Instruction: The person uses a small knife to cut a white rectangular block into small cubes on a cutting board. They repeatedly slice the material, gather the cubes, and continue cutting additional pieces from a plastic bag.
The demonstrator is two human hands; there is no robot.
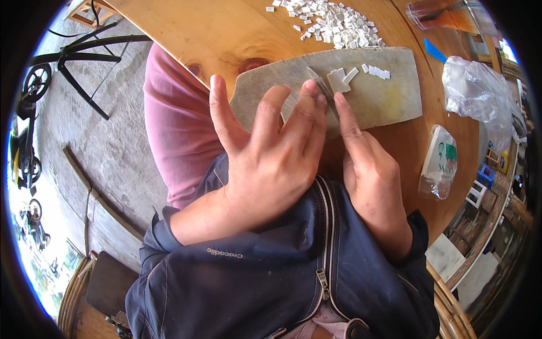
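A flat grey stone-like slab lies on the wooden table before me. My right hand is closed round a knife, its index finger stretched along the blade; the handle is hidden beneath the hand. My left hand has its outer fingers spread and raised. Its two fingers nearest the knife bend down against the blade's left side; what lies under their tips is hidden. Just right of the blade are white flat pieces and a narrow white strip. A short row of small white tiles sits farther right.
Beyond the slab, a heap of small white tiles covers part of the wooden table. To the right are a glass of brown drink, a blue strip, a clear plastic bag and a white-and-green packet.
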